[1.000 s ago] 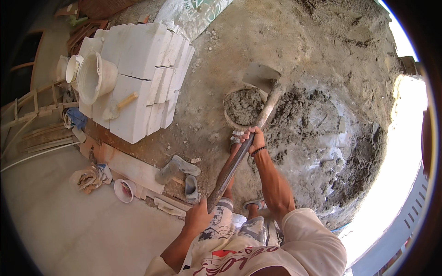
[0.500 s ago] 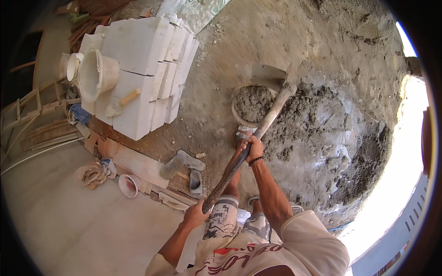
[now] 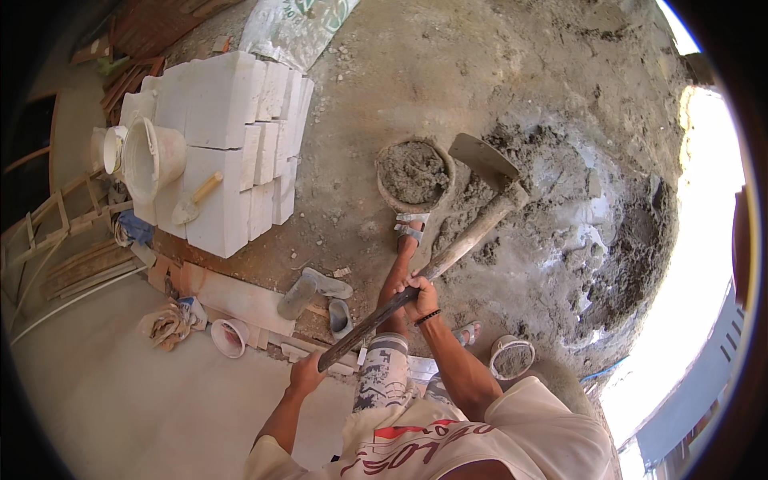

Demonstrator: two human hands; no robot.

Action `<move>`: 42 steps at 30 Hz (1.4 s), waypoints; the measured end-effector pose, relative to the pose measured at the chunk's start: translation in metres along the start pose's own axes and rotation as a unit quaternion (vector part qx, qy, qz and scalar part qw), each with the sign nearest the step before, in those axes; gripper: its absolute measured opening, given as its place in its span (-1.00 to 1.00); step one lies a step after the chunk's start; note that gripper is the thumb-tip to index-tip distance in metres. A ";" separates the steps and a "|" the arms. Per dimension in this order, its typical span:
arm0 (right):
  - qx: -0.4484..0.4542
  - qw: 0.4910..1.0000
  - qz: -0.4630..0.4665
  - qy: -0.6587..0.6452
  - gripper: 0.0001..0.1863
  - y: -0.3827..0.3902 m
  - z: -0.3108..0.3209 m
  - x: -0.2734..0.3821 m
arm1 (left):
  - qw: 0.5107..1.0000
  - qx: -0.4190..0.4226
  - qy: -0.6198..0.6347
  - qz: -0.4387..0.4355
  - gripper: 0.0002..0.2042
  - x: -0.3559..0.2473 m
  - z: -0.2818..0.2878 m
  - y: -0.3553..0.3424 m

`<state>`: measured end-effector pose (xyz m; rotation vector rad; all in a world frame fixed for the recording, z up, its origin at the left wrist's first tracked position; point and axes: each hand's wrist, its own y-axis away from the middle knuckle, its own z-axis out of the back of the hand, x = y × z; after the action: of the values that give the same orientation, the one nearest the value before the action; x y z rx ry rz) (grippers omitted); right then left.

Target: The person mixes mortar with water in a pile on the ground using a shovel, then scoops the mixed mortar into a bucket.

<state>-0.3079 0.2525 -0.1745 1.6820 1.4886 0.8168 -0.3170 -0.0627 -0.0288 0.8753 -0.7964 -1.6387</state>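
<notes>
A long-handled hoe (image 3: 472, 232) slants across the middle of the view, its flat metal blade (image 3: 482, 156) raised beside a round basin (image 3: 415, 175) filled with grey mortar. My right hand (image 3: 419, 297) grips the wooden handle midway. My left hand (image 3: 306, 373) holds the handle's dark lower end. The blade hangs over the edge of a wide heap of wet grey mortar (image 3: 576, 248) on the ground. My sandalled foot (image 3: 410, 228) stands just below the basin.
A stack of white blocks (image 3: 232, 136) stands at the left, with a white bucket (image 3: 148, 160) and a trowel (image 3: 194, 200) on it. A pair of grey boots (image 3: 316, 294), a small white tub (image 3: 229, 337) and a small mortar-filled pot (image 3: 512, 357) lie near my legs.
The hoe's blade has swung from over the basin to its right side, above the mortar heap. The basin now shows full of mortar. Both hands kept their grip.
</notes>
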 end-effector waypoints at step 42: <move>-0.418 0.609 0.061 0.671 -0.55 0.147 0.680 0.155 | 0.847 0.301 0.430 -0.080 -0.52 -0.621 -0.300 -0.119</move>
<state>0.3614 0.3213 -0.4107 0.1997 1.2670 2.6714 -0.0144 0.5473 -0.1896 1.9797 -0.5788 -0.9142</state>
